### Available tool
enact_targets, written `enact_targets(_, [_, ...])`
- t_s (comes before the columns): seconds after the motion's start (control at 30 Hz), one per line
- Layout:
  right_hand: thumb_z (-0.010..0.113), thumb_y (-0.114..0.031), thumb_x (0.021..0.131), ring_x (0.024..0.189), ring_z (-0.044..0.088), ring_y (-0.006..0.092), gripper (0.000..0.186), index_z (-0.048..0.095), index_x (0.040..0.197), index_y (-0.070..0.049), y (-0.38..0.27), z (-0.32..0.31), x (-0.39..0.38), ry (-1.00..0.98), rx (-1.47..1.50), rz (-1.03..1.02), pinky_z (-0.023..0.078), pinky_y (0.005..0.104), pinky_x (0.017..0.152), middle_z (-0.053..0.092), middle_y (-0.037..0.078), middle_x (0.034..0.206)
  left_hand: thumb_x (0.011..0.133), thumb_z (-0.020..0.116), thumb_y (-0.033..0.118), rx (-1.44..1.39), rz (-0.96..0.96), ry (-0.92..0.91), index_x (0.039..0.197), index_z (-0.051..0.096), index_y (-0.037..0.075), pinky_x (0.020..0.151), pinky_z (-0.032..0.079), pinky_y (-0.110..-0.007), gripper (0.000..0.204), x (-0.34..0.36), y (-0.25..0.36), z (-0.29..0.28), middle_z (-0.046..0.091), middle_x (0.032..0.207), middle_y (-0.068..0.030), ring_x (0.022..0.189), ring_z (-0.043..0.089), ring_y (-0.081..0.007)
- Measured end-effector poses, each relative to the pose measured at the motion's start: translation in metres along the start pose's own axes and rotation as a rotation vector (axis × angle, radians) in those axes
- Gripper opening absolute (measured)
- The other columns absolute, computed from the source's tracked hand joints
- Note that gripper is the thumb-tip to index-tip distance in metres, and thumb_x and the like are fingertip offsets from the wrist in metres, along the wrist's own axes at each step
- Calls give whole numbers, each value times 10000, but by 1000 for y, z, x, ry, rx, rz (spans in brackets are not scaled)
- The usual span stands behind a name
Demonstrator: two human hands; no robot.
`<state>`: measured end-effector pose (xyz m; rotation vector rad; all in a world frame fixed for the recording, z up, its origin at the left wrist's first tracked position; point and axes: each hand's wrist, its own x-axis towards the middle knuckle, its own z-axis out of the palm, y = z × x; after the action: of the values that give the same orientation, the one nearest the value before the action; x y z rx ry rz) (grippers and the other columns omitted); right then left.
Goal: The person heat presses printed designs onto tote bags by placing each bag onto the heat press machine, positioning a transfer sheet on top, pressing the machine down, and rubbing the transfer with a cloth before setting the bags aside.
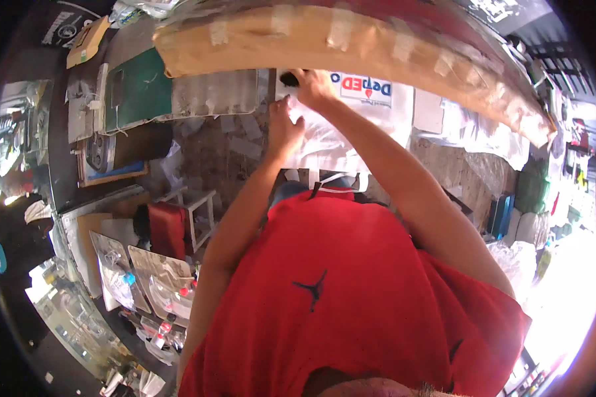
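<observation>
We log a white bag [385, 122] spread flat, on our side of the tan wrapped bar [265, 49]. Left hand [286, 130], digits parted, touches its left edge; right hand [318, 91], nearer the bar, appears closed on a dark object [289, 79]. Print is on; handling seems unfinished, remainder unclear.

A: Upper left?
B: Green panel [139, 92], tan folder-like piece [88, 44] above it.
A: Left, lower down?
B: Red cloth [166, 228] beside white frame [192, 228]. Clear bottle [158, 339], red on it, below those.
A: Right edge?
B: Blue upright item [500, 215], green bundle [532, 188] next to it, crumpled clear plastic [514, 261] underneath.
</observation>
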<state>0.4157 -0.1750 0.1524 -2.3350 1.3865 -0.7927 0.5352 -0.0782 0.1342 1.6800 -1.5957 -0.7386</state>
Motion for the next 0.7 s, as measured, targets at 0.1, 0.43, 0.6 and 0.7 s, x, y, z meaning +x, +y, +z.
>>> enact_targets(0.1, [554,-54,748,1155,521,375,455,636,1181,-170,2,8,10,12,-62,28,416,504,972,578,179,1197,760,622,57,6,-90,-38,1279,477,-56,907,479,-458,551,10,3,1,491,1181,-256,1053,552,-388])
enact_targets(0.43, [577,30,723,1112,518,409,506,639,1186,-166,154,-98,-67,176,-279,369,416,484,966,585,199,1181,749,569,24,-47,-107,-24,1150,616,-55,951,470,-402,411,20,6,0,593,1090,-253,1073,576,-347])
enact_targets(0.6, [514,-141,843,1226,403,439,349,668,1146,-219,43,-21,-19,23,-305,100,402,522,1010,435,168,1358,718,504,-30,-153,-51,84,1086,633,-92,846,518,-405,395,21,4,11,644,959,-265,884,652,-352])
enact_targets(0.7, [541,-154,854,1211,434,382,396,622,1230,-246,-7,-6,-38,-187,-198,-156,408,494,1024,452,123,1337,695,465,-47,74,83,40,956,661,-91,703,512,-420,330,26,-6,-1,625,711,-244,718,662,-303])
